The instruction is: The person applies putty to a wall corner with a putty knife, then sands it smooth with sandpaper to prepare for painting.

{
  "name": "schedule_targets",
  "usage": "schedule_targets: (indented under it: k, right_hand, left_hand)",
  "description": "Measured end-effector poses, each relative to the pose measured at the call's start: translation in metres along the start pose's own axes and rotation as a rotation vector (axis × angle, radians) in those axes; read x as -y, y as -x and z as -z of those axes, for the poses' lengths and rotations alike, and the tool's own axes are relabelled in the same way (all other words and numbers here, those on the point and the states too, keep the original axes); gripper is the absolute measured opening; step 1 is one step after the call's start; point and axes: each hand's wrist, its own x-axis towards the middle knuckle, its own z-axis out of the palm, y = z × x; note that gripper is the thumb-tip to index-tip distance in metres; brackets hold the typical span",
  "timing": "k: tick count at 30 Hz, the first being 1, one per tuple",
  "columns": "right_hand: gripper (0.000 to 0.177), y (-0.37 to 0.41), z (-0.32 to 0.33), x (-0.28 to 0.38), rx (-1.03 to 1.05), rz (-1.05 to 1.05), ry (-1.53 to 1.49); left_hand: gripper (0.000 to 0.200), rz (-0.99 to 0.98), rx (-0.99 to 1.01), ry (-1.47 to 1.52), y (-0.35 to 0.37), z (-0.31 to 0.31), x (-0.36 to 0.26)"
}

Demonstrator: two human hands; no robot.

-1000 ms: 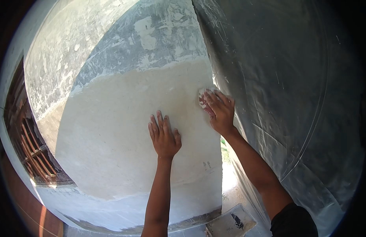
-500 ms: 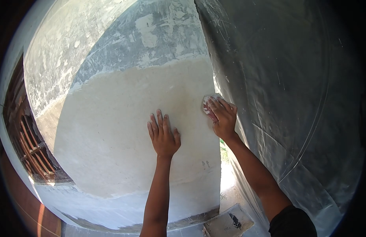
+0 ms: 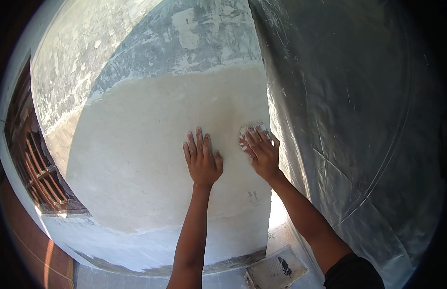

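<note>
My left hand (image 3: 204,163) lies flat on the pale, smooth patch of the wall (image 3: 141,149), fingers spread and pointing up, with whitish dust on the fingertips. To its right, near the wall's vertical edge, my right hand (image 3: 266,158) presses a reddish pad (image 3: 243,140) crusted with white against the same patch. Its fingers cover much of the pad. Above the hands, the pale coat ends in an uneven line under rougher, blue-grey plaster (image 3: 185,43).
A dark plastic sheet (image 3: 358,115) hangs along the right side, close to my right arm. Low down by the wall's foot sits a shallow tray (image 3: 269,269) with a dark mark in it. At the far left is a window with wooden bars (image 3: 40,168).
My right hand has moved left and slightly down across the wall with the pad, away from the edge. My left hand stays flat on the wall; the view has shifted a little.
</note>
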Motion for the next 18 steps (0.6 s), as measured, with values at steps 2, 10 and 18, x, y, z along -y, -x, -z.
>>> schedule_targets:
  k: [2,10,18]
  right_hand:
    - [0.053,0.006,0.018,-0.002,0.140,0.032,0.042]
    - [0.047,-0.125,0.007,-0.034,-0.156,0.072,0.112]
    - [0.046,0.032,0.019,-0.011,0.049,-0.048,0.082]
  left_hand:
    - [0.056,0.006,-0.011,-0.008,-0.007,-0.002,0.000]
    - [0.056,0.006,-0.016,-0.015,-0.002,-0.004,0.000]
    - [0.056,0.003,-0.010,-0.014,0.002,-0.002,-0.001]
